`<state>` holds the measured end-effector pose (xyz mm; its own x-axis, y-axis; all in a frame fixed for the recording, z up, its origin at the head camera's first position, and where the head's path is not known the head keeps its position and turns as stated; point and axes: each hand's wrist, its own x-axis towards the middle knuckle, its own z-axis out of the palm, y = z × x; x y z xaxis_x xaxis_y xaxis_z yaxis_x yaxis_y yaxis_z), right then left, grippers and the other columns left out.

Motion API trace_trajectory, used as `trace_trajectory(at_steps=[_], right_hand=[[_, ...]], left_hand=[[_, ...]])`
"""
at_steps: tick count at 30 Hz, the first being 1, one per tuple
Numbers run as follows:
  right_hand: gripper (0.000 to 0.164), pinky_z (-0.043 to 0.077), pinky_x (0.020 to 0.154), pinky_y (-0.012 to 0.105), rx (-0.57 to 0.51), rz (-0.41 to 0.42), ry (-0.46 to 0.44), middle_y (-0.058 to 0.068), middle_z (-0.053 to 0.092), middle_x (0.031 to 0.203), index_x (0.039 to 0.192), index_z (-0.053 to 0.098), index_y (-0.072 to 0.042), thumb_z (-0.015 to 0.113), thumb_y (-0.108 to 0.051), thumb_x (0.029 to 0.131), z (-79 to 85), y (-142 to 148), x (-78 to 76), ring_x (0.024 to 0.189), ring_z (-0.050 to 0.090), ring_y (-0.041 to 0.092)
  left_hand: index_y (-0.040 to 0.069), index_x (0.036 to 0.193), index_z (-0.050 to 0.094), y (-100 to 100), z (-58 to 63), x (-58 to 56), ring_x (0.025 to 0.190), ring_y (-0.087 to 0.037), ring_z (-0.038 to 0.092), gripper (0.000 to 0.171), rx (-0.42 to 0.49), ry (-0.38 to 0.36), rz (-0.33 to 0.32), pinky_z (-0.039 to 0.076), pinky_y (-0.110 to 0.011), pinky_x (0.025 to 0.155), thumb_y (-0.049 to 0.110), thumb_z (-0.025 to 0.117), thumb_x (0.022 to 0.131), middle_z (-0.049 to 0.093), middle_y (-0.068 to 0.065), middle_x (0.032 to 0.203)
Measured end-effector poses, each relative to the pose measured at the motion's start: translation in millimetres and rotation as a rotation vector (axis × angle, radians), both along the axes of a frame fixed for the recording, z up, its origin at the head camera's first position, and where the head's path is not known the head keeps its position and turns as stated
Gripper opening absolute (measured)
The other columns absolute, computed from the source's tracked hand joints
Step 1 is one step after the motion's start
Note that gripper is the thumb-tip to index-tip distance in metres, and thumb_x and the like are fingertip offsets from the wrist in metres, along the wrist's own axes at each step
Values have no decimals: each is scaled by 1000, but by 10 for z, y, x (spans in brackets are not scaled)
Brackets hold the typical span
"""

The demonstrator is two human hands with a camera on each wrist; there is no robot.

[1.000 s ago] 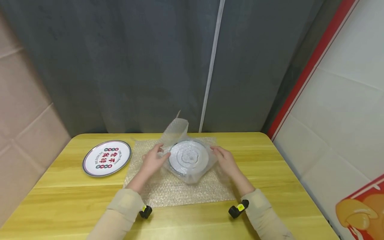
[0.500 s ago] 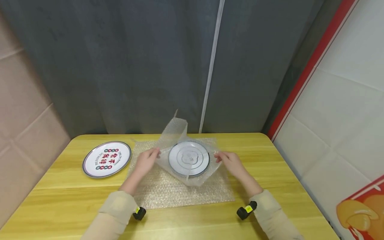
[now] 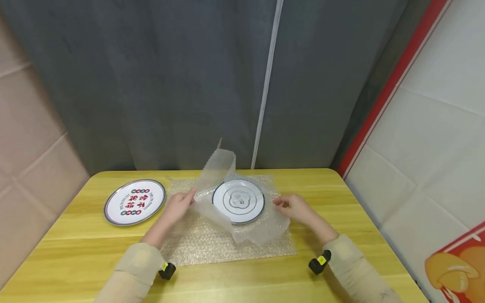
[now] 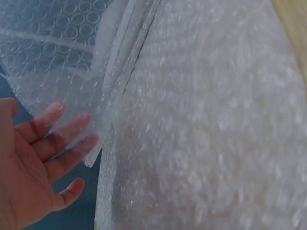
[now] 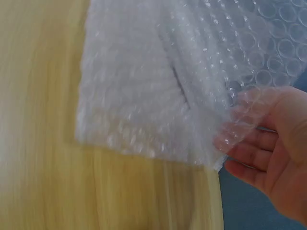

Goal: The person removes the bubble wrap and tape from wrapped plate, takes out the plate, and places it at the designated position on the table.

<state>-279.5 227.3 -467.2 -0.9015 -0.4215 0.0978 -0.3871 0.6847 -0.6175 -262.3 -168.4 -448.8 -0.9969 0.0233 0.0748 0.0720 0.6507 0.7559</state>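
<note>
A white plate [image 3: 226, 204] with a dark rim and a line design sits in the middle of the wooden table, with clear bubble wrap [image 3: 221, 162] opened out around it. My left hand [image 3: 179, 206] holds the wrap's left edge; in the left wrist view several fingertips [image 4: 72, 125] show through the film. On the opposite side, my right hand [image 3: 297, 208] pinches the right flap [image 5: 206, 139], its fingers partly behind the plastic. Beneath the plate lies a larger flat bubble wrap sheet [image 3: 204, 248]. The front flap of wrap droops toward me, and one corner stands up at the back.
Another white plate [image 3: 117, 202] with red characters and a blue rim lies on the table [image 3: 235, 277] at the left. A grey curtain [image 3: 170, 105] hangs behind the table. A white wall panel [image 3: 435, 139] rises at the right.
Both hands have moved apart, drawing the wrap outward. The plate, earlier veiled by the film, now shows bare. The front flap has spread toward the right.
</note>
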Motion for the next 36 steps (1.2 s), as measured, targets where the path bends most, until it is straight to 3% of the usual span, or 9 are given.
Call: trace_trajectory(at_steps=[4,7,9,13,19,21,24,28,36], right_hand=[[31,48,60,26,80,104,39,6,66,93,119,65,-2,67,-10,89,-35,30,-44,70,53,9],[41,47,61,25,124,181,60,16,63,113,126,60,0,69,-9,86,-53,49,-63,69,52,8],[48,47,64,25,147,217,59,21,53,132,130,56,0,70,-11,86,-56,55,-70,72,52,7],[59,46,67,28,171,251,51,26,37,144,139,48,-1,70,-16,87,-58,52,-86,66,49,7],[67,45,74,32,185,232,55,25,31,148,145,41,-6,70,-22,87,-88,13,-129,63,49,5],[67,46,80,35,190,225,50,24,31,149,145,41,-7,71,-22,87,-99,-5,-147,69,52,9],[65,44,93,42,194,219,46,23,33,148,144,43,-6,71,-21,87,-107,-21,-168,95,59,21],[65,34,106,48,188,198,30,21,34,148,144,42,-6,70,-21,87,-110,-29,-190,129,41,34],[72,28,110,49,129,156,1,17,33,150,148,35,-9,70,-21,88,-104,-52,-271,136,31,35]], left_hand=[[2,81,71,-55,-11,12,99,-35,60,60,-25,-11,-63,43,-51,93,45,36,102,68,-15,96],[5,77,72,-96,-24,17,97,-30,61,55,-50,-8,-112,44,-48,90,44,41,101,69,-11,93],[5,75,70,-122,-33,23,87,-25,61,51,-71,3,-143,47,-43,82,44,46,99,68,-7,87],[9,70,66,-163,-51,49,72,-17,54,40,-146,46,-235,46,-36,67,39,57,95,62,0,74],[18,86,70,-209,-120,89,90,-19,61,21,-250,104,-339,50,-42,82,38,67,88,67,5,91],[16,92,71,-220,-134,104,92,-21,61,25,-265,114,-363,50,-43,83,39,69,86,67,3,95],[13,97,70,-222,-140,126,93,-22,61,32,-303,155,-410,50,-43,83,42,70,84,66,1,98],[15,98,69,-224,-165,145,100,-25,58,37,-373,196,-454,45,-48,89,47,71,81,63,0,104],[13,108,68,-237,-260,167,117,-38,49,52,-421,173,-462,32,-63,97,51,76,73,56,-14,126]])
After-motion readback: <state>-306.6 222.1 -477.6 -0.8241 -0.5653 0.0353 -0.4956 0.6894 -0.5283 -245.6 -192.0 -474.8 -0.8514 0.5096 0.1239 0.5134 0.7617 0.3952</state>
